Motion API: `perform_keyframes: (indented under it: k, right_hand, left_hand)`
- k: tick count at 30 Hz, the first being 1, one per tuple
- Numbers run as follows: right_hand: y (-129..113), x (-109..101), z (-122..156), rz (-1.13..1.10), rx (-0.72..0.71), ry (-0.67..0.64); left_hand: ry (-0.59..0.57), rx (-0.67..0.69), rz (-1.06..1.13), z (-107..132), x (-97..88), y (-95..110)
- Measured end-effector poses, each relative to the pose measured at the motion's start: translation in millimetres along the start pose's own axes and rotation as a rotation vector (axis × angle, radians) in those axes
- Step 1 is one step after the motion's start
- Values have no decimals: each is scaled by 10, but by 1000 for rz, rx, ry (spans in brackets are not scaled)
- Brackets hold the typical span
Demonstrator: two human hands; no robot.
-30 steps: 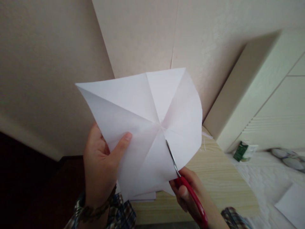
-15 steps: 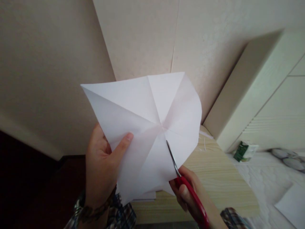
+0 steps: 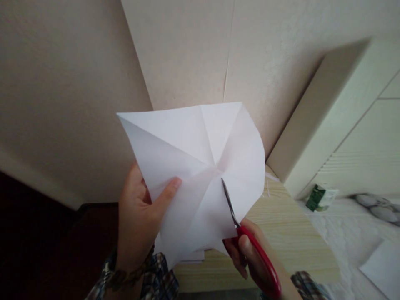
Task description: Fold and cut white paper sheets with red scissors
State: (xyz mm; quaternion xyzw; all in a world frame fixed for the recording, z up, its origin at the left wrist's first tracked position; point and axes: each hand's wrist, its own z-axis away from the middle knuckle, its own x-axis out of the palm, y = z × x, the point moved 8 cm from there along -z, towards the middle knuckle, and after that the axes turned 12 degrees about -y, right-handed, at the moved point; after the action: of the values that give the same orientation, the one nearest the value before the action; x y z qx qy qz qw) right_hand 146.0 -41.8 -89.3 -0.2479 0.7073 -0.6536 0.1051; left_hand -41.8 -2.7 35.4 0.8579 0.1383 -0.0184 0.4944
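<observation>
A white sheet of paper (image 3: 175, 133), creased by folds that meet near its middle, is held up in the air. My left hand (image 3: 143, 212) grips its left side, thumb on the face and fingers behind. In my right hand (image 3: 250, 250) is a pair of scissors (image 3: 261, 260) with red handles. One blade lies over the paper's face, its tip close to the meeting point of the creases; the other blade is hidden behind the sheet. The paper's right edge is rounded, while the upper left corner is pointed.
Below the paper is a light wooden table (image 3: 290, 241) with thin paper strips (image 3: 271, 176) at its far edge. A green and white box (image 3: 321, 198) and a white sheet (image 3: 383, 266) lie on a quilted surface at right. A wall (image 3: 193, 50) stands behind.
The paper and my left hand have shifted slightly right. The scissors have moved a little right along with the sheet, their tip still near the centre.
</observation>
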Motion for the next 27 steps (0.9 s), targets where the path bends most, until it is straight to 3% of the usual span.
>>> perform_keyframes:
  k: [14,22,27]
  right_hand:
    - [-22,-20,-30,32,111,36]
    - [140,-71,18,-40,89,63]
    - [96,-64,2,-55,94,72]
  left_hand:
    - [-18,-11,-30,-2,-11,37]
    - [-21,-15,-16,-8,-11,22]
    - [-25,-30,17,3,-6,3]
